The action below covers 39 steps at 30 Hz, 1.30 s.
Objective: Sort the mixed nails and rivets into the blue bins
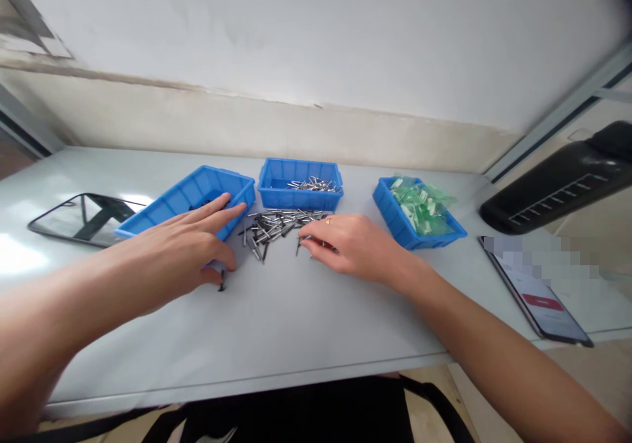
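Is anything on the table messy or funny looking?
Yes. Loose silver and black pin-shaped metal pieces lie jumbled, pointing every way, on the pale grey table, outside the blue rectangular plastic middle bin. And crinkly green plastic pokes over the rim of the blue rectangular plastic right-hand bin.

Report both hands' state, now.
Left hand: thumb and index closed, pinching a small black fastener.
Right hand: closed on rivets; number hidden.

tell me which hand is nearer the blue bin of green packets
Right. The right hand is at the rivet pile, left of that bin; the left hand is farther left, by the leftmost blue bin.
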Tool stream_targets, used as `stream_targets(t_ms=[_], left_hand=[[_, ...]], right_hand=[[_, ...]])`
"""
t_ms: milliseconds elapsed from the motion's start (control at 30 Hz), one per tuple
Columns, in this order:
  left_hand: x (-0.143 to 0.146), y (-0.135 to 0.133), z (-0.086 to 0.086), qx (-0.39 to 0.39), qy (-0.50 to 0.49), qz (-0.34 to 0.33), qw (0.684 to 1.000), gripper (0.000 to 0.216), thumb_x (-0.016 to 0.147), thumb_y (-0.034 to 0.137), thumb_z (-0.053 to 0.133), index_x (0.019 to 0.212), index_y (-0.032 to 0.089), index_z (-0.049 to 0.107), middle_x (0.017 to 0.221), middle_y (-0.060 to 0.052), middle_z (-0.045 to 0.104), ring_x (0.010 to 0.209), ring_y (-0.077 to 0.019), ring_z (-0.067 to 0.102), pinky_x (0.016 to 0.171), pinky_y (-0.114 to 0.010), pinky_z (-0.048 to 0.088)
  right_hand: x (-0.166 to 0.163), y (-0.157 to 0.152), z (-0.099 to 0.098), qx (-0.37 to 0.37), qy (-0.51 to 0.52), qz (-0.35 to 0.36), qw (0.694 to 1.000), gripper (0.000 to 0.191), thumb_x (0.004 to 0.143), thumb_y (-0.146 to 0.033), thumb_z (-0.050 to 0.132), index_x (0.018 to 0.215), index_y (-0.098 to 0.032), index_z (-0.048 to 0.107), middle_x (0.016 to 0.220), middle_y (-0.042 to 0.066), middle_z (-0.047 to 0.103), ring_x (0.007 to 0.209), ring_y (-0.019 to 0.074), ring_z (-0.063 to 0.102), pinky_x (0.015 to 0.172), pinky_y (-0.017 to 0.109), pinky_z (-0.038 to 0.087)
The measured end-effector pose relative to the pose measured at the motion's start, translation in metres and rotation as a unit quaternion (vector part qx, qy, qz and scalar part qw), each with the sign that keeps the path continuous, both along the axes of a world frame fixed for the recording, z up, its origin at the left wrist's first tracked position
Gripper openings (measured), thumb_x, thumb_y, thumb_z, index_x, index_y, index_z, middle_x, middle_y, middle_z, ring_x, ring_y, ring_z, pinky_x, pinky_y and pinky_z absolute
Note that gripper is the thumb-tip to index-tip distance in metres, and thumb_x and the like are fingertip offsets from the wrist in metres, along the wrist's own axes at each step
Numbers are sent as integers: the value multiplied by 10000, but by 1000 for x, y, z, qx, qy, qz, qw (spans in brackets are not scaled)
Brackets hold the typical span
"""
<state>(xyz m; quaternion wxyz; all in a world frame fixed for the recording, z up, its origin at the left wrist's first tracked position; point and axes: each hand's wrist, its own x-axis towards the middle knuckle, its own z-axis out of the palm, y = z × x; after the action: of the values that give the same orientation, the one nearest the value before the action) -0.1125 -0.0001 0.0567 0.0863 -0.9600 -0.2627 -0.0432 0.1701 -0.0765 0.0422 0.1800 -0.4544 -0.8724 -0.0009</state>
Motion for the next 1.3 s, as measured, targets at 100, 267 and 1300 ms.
stream_targets(t_ms=[100,267,1300], left_hand=[[7,-1,-4,-44,24,-23,998,200,852,213,528,795,201,720,1543,-67,314,1460,-277,184,1077,-475,358],[26,-9,-7,-34,-15,-56,998,173,886,248,549,877,227,720,1583,-45,226,1461,-294,180,1131,-514,280],[65,-41,-7,-115,-267,-42,956,102,924,255,518,933,212,609,841,11,637,777,-127,598,705,-230,444]], right_hand=[[0,0,0,-2,2,-1,1000,202,952,-233,464,1016,-175,646,929,45,725,821,170,644,669,261,370],[0,0,2,-2,3,-1,1000,199,954,-227,460,1004,-179,647,936,34,728,831,173,644,659,264,364],[2,-9,10,149,82,65,983,196,940,-249,488,969,-146,651,671,-10,665,606,105,583,616,229,420]])
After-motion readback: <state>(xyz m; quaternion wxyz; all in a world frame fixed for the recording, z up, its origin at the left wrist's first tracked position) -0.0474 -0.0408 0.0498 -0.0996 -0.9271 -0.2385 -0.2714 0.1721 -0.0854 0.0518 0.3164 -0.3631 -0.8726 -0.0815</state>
